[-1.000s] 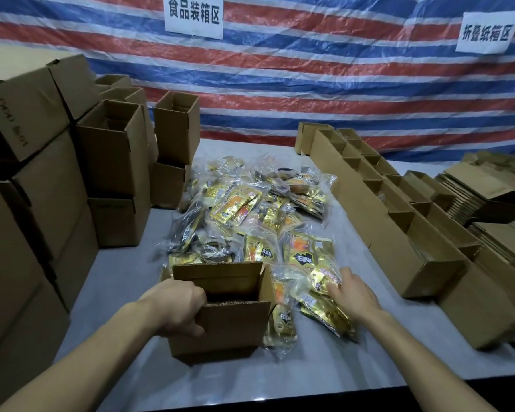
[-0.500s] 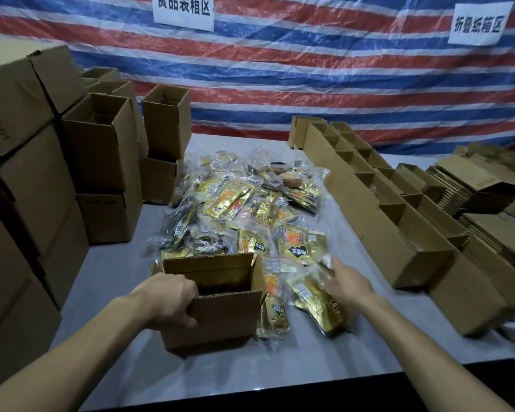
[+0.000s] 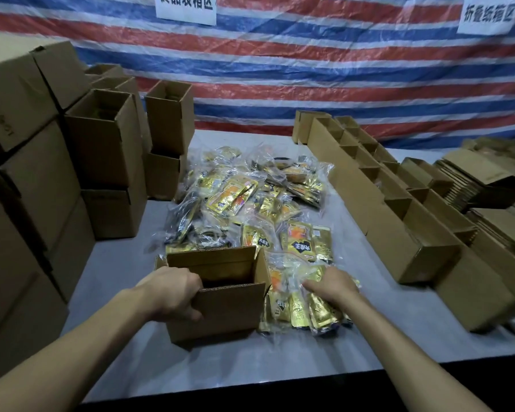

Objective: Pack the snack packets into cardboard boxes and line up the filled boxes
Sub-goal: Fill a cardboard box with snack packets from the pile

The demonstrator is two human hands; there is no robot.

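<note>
An open cardboard box stands on the grey table in front of me. My left hand grips its near left rim, fingers curled over the edge. Just right of the box lie gold snack packets in clear wrap. My right hand rests on top of them, fingers gripping the plastic. A large heap of snack packets spreads across the table behind the box. The box's inside looks dark, its contents hidden.
Stacked cardboard boxes rise along the left. Rows of open boxes run down the right side, with flat folded cartons beyond. A striped tarp with two white signs hangs behind. The table's near edge is close.
My right hand has moved left and nearer along the packets, now taking hold beside the box. My left hand keeps its grip on the box rim. The view has tilted slightly.
</note>
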